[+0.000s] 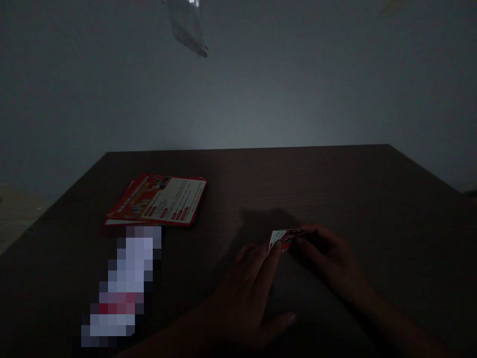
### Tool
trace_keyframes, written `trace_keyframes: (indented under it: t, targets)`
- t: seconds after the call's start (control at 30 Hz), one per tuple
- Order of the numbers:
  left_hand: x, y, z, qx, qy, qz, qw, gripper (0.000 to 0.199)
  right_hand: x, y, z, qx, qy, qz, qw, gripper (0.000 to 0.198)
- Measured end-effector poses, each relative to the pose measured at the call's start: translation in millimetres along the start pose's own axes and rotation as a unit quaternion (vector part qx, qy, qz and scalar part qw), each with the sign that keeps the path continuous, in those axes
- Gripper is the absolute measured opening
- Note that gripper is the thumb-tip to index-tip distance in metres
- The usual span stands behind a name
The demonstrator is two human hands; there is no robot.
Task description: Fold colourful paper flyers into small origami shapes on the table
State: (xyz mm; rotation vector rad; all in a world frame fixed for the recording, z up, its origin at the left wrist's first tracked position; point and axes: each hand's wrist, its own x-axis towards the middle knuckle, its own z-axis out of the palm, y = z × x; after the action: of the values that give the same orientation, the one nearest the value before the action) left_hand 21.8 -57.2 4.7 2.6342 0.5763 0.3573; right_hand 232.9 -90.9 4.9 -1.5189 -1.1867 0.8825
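Note:
A small red-and-white printed piece of paper (278, 237), apparently folded, is held between my hands just above or on the table. My left hand (251, 286) grips its left side, with the index finger across the front and other fingers behind; the thumb sticks out to the right, off the paper. At the right end, my right hand (330, 256) pinches the paper between thumb and fingers. Dim light and my fingers hide much of the paper, so its full shape cannot be made out. To the left lies a stack of red-and-white printed leaflets (173, 201).
The dark wood-grain table (298, 184) reaches back to a pale wall (261, 89). Nearer me on the left, below the stack, lies a long whitish thing (128, 278), blurred into blocks. A clear plastic pouch (188, 30) hangs high on the wall.

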Motion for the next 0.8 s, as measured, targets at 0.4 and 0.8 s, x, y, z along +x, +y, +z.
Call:
trace_keyframes:
  t: [0.4,0.8]
  targets:
    - [3.4,-0.3,-2.3,-0.044,0.005,-0.010,0.999,0.081,-1.5,7.9,-1.8,0.054,0.021,0.039,0.998,0.020]
    - [10.4,-5.1,-4.5,0.068,0.156,0.031,0.985,0.029,-0.2,3.3,1.0,0.026,0.013,0.055,0.998,0.031]
